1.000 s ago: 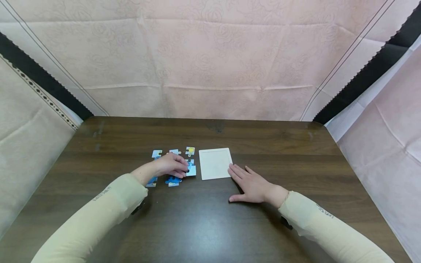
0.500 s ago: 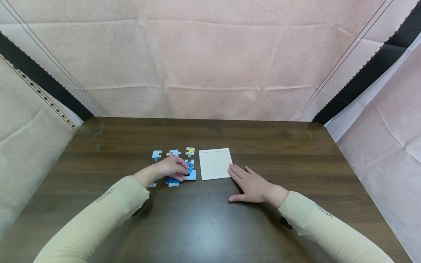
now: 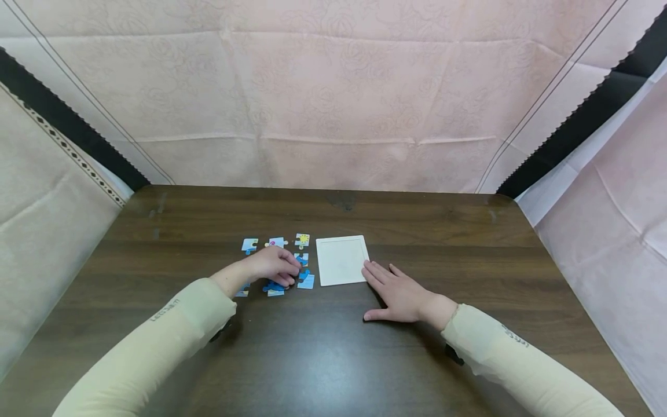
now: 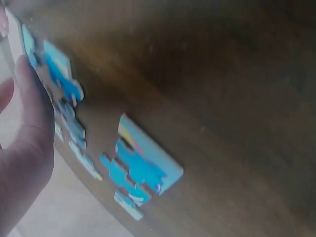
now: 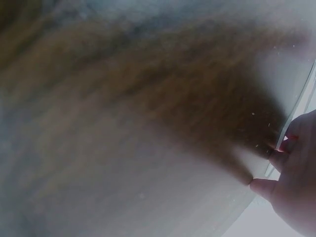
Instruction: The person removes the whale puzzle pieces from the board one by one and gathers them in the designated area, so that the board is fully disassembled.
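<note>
In the head view, my left hand [image 3: 272, 266] hovers low over the group of jigsaw pieces, its fingers relaxed and bent, with nothing visible between them. Just right of its fingertips lies a blue jigsaw piece [image 3: 305, 281], which looks apart from the hand. The left wrist view shows a thumb [image 4: 34, 118] near several pieces, among them a joined-looking blue pair [image 4: 143, 163]. My right hand [image 3: 398, 294] lies flat with fingers straight, the fingertips touching the right edge of a white square puzzle frame [image 3: 341, 260]. Part of the pieces is hidden beneath the left hand.
Further pieces lie behind the left hand, such as a sun piece [image 3: 302, 239] and a sky piece [image 3: 249, 245]. All rest on a dark wooden table [image 3: 333, 359]. Behind it hangs a pale patterned cloth [image 3: 333, 104].
The blue piece by the left fingertips has shifted down toward me and slightly right, separating from the piece above. My left fingers have come away from it. The right hand has stayed still.
</note>
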{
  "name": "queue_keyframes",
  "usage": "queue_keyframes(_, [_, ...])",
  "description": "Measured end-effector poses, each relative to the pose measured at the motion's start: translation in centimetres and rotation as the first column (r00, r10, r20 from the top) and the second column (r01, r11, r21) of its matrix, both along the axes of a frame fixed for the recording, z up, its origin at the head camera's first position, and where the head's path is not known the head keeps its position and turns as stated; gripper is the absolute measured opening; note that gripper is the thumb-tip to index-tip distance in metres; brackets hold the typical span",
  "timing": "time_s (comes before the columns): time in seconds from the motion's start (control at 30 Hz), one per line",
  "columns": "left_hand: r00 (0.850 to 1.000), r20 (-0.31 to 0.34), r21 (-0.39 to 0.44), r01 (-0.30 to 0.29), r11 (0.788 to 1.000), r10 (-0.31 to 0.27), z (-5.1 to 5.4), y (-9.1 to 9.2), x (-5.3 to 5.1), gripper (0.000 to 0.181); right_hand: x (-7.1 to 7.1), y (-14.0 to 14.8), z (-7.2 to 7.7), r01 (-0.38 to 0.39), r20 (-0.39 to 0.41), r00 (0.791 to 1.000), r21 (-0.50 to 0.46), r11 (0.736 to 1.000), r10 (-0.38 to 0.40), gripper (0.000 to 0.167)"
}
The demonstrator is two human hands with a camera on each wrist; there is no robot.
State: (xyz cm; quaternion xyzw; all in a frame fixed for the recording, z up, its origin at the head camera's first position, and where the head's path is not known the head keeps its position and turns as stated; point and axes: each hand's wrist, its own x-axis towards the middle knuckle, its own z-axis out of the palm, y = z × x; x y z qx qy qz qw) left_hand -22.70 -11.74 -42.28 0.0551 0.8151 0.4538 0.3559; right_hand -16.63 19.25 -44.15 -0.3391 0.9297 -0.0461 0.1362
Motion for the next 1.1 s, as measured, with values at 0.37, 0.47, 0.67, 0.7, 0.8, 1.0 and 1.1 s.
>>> queue_keyframes(0.37, [1.000, 0.012, 0.063, -0.016, 0.998, 0.016, 0.6, -1.2, -0.5, 0.034, 0.0, 0.0, 0.0, 0.008, 0.011, 1.000, -0.005, 1.000, -0.008, 0.091])
queue_keyframes(0.47, [0.999, 0.020, 0.071, -0.027, 0.997, 0.026, 0.6, -1.4, -0.6, 0.036, 0.0, 0.1, 0.0, 0.014, 0.010, 1.000, -0.007, 1.000, -0.014, 0.091])
queue_keyframes(0.67, [0.998, -0.033, 0.057, -0.042, 0.997, 0.044, 0.5, -1.2, -0.6, 0.037, -0.1, 0.4, 0.0, 0.013, -0.027, 1.000, -0.039, 0.999, -0.014, 0.087])
queue_keyframes(0.7, [0.998, -0.055, 0.053, -0.038, 0.998, 0.041, 0.5, -1.2, -0.5, 0.038, -0.1, 0.4, 0.0, 0.018, -0.038, 0.999, -0.047, 0.999, -0.020, 0.086])
queue_keyframes(0.8, [0.991, -0.128, 0.044, -0.038, 0.998, 0.043, 0.6, -1.2, -0.4, 0.038, -0.4, 0.6, 0.1, 0.048, -0.085, 0.995, -0.083, 0.995, -0.055, 0.082])
queue_keyframes(1.0, [0.961, -0.274, -0.004, -0.033, 0.999, 0.031, 1.0, -0.8, 0.1, 0.043, -1.1, 0.6, 0.5, 0.139, -0.183, 0.969, -0.134, 0.981, -0.163, 0.074])
queue_keyframes(1.1, [0.944, -0.329, -0.014, -0.028, 1.000, 0.022, 1.0, -0.9, 0.3, 0.046, -1.4, 0.6, 0.8, 0.176, -0.198, 0.959, -0.142, 0.974, -0.202, 0.073])
